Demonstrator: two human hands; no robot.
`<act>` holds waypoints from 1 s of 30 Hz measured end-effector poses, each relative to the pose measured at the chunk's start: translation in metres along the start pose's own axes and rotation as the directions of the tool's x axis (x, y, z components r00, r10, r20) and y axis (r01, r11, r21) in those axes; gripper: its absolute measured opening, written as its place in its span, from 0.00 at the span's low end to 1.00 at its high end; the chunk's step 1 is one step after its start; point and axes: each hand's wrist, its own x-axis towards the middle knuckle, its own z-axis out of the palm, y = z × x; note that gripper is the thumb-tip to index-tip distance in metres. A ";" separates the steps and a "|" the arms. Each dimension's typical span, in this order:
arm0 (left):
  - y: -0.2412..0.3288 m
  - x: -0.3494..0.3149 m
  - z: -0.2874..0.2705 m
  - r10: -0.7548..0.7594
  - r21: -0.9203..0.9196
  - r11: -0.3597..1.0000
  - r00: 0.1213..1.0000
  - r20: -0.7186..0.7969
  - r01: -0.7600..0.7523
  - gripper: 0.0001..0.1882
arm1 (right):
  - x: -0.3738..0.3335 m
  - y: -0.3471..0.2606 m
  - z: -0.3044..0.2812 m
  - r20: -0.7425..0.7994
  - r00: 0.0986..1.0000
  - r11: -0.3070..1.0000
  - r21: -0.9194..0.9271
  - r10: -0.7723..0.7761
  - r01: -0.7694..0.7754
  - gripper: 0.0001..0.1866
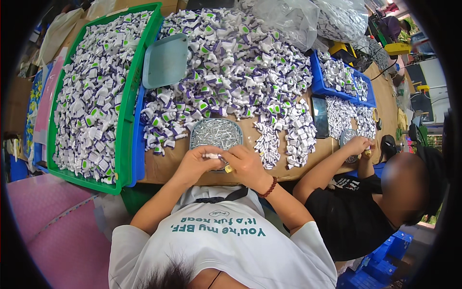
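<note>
Both hands meet just in front of a shallow tray [193, 139] heaped with small silver metal pins or screws [219, 132]. Between the closed fingers of my left hand [196, 163] is a small white plastic part [211, 156]. My right hand [248, 166] is closed around a short tool with a yellow end [228, 169], its far end pressed up to the white part; the tool's exact kind is hidden by the fingers. Beyond the tray lies a big heap of white and purple plastic parts with green patches [231, 62].
A green crate [119, 159] full of similar parts stands at left, beside a pale blue tray [166, 62]. Small piles of white pieces [299, 139] lie right of the pin tray. A blue bin [317, 84] and a phone-like dark slab [320, 117] are further right. A co-worker [351, 212] sits at right.
</note>
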 end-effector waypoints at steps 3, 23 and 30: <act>0.000 0.002 -0.013 -0.071 -0.185 0.980 0.997 0.003 0.071 0.09 | 0.001 0.009 -0.007 0.050 0.998 0.998 0.049 0.024 -0.027 0.15; 0.011 -0.006 0.002 -0.033 -0.126 0.992 0.999 -0.011 0.031 0.10 | -0.020 0.161 -0.056 -0.039 0.898 0.644 -0.684 0.438 -0.344 0.06; 0.010 -0.006 -0.002 -0.049 -0.159 0.986 0.998 -0.044 0.042 0.11 | -0.004 0.118 -0.083 -0.171 0.871 0.849 -0.200 0.461 -0.489 0.09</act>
